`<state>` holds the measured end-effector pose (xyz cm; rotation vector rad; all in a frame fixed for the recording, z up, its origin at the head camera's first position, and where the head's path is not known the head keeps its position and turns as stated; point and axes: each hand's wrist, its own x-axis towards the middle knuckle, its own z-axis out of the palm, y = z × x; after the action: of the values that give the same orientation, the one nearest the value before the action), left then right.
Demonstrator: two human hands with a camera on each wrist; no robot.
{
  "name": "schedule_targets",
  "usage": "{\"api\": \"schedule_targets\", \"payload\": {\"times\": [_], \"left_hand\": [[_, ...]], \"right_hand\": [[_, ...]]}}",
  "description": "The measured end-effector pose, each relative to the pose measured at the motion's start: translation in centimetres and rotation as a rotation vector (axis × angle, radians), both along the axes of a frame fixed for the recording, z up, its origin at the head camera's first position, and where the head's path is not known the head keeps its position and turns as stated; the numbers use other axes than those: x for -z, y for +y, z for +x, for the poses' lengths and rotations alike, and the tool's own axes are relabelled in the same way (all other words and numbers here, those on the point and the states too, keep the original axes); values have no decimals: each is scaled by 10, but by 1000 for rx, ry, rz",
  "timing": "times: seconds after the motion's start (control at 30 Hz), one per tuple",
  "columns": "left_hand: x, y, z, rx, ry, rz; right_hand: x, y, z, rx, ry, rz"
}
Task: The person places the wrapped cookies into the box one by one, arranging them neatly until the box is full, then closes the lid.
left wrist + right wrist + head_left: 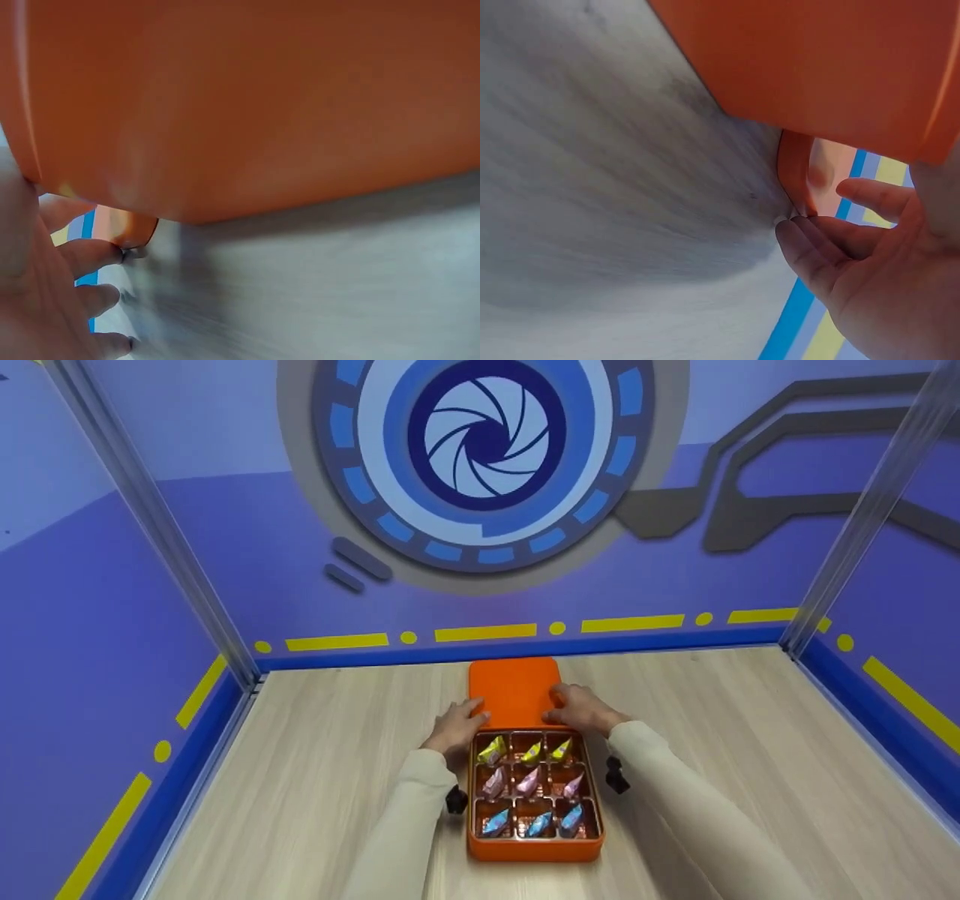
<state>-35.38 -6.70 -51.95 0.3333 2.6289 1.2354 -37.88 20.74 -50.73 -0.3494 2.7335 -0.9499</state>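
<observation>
Worktop [315, 780], pale wood, fills the lower frame; orange box [534, 847] at lower centre, nine compartments of wrapped sweets [529, 782]. Orange lid [514, 690] lies flat just above the box, touching it. Left hand [457, 725] and right hand [585, 709], fingers [810, 251] curled on the lid's edges.

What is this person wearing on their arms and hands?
Both arms are covered by long, cream-coloured sleeves, the left sleeve and the right sleeve, reaching to the wrists. A small black device sits at each wrist, the left one and the right one. The left hand and right hand are bare: no gloves, and no rings can be made out.
</observation>
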Motion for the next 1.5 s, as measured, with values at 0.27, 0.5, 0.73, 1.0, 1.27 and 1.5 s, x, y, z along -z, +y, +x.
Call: {"api": "schedule_targets", "payload": {"times": [0.27, 0.5, 0.73, 1.0, 1.27, 1.5], "left_hand": [[3, -1, 2, -24, -5, 58], [2, 1, 3, -44, 42, 107], [-9, 3, 2, -100, 104, 189], [-18, 4, 3, -243, 240, 225], [-30, 0, 10, -291, 194, 352], [-44, -7, 19, -194, 152, 355]], "right_hand": [[6, 5, 3, 20, 34, -151], [10, 6, 3, 8, 26, -309], [7, 4, 4, 36, 85, -380], [-9, 3, 12, 74, 124, -434], [-24, 8, 23, 35, 207, -430], [-26, 13, 41, 16, 212, -441]]}}
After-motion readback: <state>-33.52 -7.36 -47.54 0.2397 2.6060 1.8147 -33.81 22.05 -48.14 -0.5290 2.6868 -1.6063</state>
